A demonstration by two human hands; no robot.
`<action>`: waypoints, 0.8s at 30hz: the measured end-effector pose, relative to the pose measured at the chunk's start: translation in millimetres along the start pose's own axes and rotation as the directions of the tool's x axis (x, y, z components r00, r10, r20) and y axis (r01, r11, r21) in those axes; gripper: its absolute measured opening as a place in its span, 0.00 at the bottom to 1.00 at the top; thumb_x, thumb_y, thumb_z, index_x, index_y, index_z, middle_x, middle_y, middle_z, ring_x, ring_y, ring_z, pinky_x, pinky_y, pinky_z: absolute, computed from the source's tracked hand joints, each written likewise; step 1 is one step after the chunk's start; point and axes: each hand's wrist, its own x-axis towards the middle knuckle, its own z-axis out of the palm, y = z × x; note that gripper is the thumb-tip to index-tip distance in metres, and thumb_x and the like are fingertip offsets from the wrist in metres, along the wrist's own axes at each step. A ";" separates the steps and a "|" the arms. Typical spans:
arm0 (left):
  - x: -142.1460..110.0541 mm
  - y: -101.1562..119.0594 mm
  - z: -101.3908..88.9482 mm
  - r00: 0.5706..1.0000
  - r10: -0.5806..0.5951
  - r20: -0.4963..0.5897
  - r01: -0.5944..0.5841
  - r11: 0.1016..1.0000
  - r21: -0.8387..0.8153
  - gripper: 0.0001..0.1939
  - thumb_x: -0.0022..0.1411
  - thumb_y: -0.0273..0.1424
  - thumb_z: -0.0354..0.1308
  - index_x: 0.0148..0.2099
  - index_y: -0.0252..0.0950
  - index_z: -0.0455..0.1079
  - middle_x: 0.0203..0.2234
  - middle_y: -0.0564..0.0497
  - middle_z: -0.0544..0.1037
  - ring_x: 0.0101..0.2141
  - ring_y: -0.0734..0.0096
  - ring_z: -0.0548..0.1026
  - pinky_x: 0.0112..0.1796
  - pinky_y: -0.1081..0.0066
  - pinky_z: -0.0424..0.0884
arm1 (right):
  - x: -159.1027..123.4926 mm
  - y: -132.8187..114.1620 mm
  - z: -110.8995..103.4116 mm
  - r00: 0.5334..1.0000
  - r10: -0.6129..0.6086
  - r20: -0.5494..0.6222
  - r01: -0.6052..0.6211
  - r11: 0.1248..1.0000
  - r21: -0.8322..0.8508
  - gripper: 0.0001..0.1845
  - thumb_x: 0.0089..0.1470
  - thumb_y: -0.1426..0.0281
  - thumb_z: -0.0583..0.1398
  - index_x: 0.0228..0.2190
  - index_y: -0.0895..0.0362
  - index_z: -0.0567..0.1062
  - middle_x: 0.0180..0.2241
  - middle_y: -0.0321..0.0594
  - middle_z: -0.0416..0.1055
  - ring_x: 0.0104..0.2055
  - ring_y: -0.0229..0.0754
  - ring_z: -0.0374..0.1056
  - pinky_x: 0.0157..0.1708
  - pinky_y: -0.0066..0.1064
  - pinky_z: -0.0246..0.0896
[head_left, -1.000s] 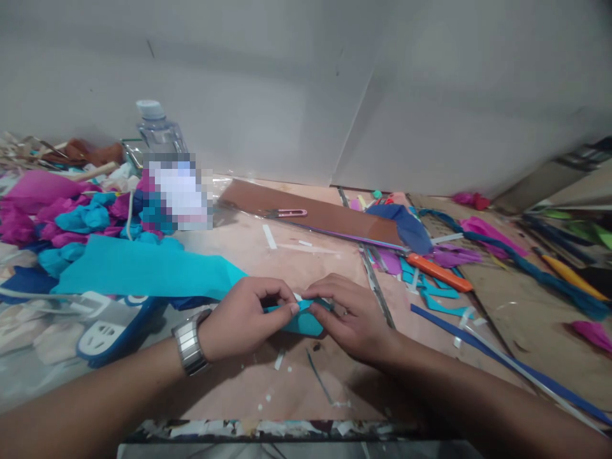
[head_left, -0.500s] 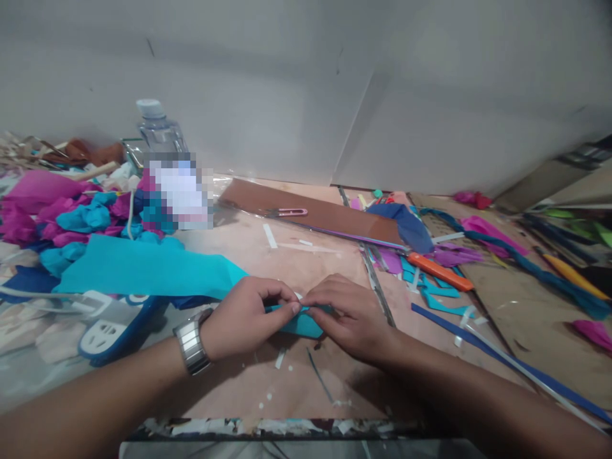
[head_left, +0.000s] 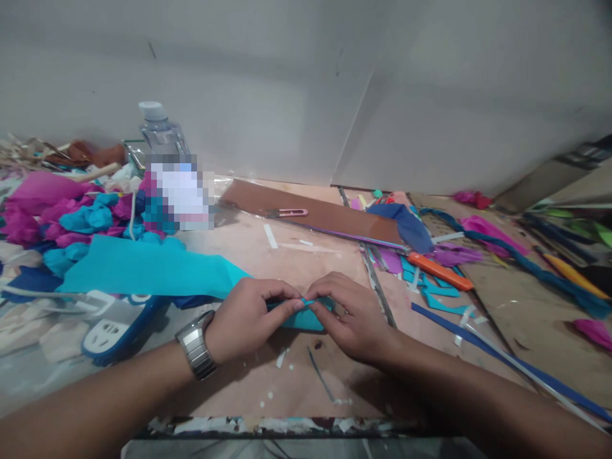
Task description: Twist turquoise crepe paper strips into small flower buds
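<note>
My left hand and my right hand meet at the middle of the table, both pinching a small folded piece of turquoise crepe paper. The fingertips of both hands press together on its upper edge. A metal watch sits on my left wrist. A long turquoise crepe sheet lies just left of my left hand, reaching towards it.
A heap of magenta and turquoise crumpled paper and a water bottle stand at the left. A blue and white power strip lies near my left arm. An orange cutter, a brown board and blue strips lie right.
The fingertips of both hands have closed tighter over the top of the turquoise piece, which now shows less between them. The view has shifted slightly.
</note>
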 end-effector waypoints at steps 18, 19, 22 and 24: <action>-1.8 -8.4 6.8 0.929 0.367 -0.054 -0.318 0.864 0.390 0.10 0.74 0.34 0.58 0.42 0.39 0.79 0.35 0.54 0.86 0.35 0.68 0.82 0.37 0.70 0.70 | -0.7 -8.4 2.5 0.991 0.125 0.053 -0.127 0.991 0.043 0.06 0.62 0.76 0.59 0.38 0.54 0.73 0.36 0.39 0.75 0.41 0.42 0.70 0.43 0.35 0.65; -1.7 -9.4 7.2 0.922 0.384 -0.048 -0.333 0.849 0.410 0.10 0.74 0.35 0.57 0.42 0.38 0.79 0.35 0.54 0.86 0.35 0.67 0.82 0.36 0.69 0.70 | -0.8 -8.6 2.8 0.987 0.148 0.062 -0.151 0.987 0.049 0.06 0.61 0.77 0.59 0.38 0.54 0.73 0.36 0.39 0.74 0.40 0.42 0.70 0.42 0.35 0.65; -1.5 -12.2 7.6 0.918 0.396 -0.030 -0.342 0.827 0.446 0.12 0.75 0.36 0.56 0.42 0.38 0.79 0.34 0.54 0.85 0.35 0.66 0.82 0.36 0.68 0.70 | -0.5 -7.4 3.6 0.980 0.181 0.085 -0.186 0.981 0.055 0.07 0.61 0.78 0.59 0.38 0.54 0.73 0.36 0.39 0.74 0.40 0.42 0.70 0.41 0.35 0.65; -1.2 -13.8 7.2 0.928 0.373 -0.016 -0.324 0.826 0.462 0.12 0.75 0.36 0.55 0.42 0.38 0.78 0.34 0.54 0.85 0.35 0.66 0.82 0.35 0.68 0.69 | 0.0 -5.5 3.5 0.984 0.155 0.090 -0.159 0.987 0.038 0.07 0.61 0.77 0.60 0.38 0.53 0.73 0.37 0.39 0.75 0.41 0.43 0.70 0.43 0.36 0.65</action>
